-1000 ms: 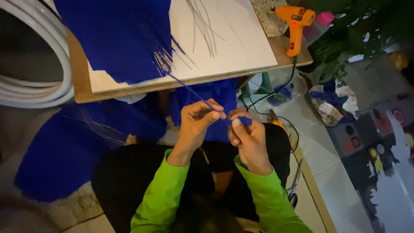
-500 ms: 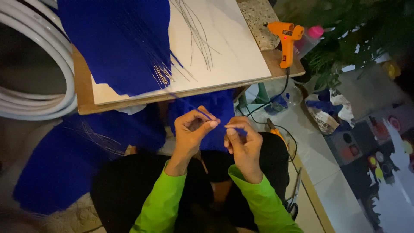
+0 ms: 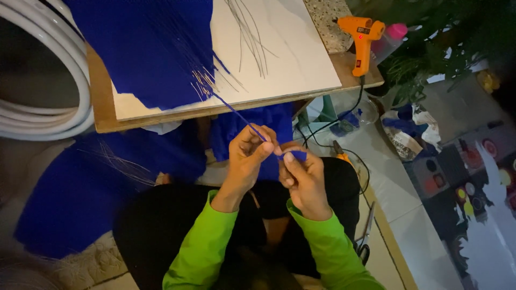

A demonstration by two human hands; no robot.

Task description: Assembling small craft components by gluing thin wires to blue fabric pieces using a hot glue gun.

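At the far left, coils of white tubing (image 3: 40,102) curve beside the left edge of the wooden surface (image 3: 102,102). Below that edge a big heap of blue material (image 3: 80,188) lies on the floor, with a few thin pale strands across it. On the surface rests a white board (image 3: 285,53), and a mass of blue fibre (image 3: 145,48) covers its left part, fraying into fine tips near the board's front edge. Thin dark strands (image 3: 250,37) lie loose on the bare white part.

From those frayed tips a thin blue strand (image 3: 236,114) runs off the front edge of the surface, down to the person's left hand (image 3: 244,161), which is closed with thumb and fingertips pinching the strand. Just beside it, touching at the fingertips, the right hand (image 3: 303,177) is clenched on a small blue piece (image 3: 294,156) at the strand's near end. Both sleeves are bright green, over dark trousers.

Farther right, an orange glue gun (image 3: 363,37) stands at the surface's right edge, its black cord (image 3: 344,115) dropping to the floor. A pink-capped bottle (image 3: 392,35) sits just behind it. Scissors (image 3: 365,236) lie on the floor by the person's right leg.
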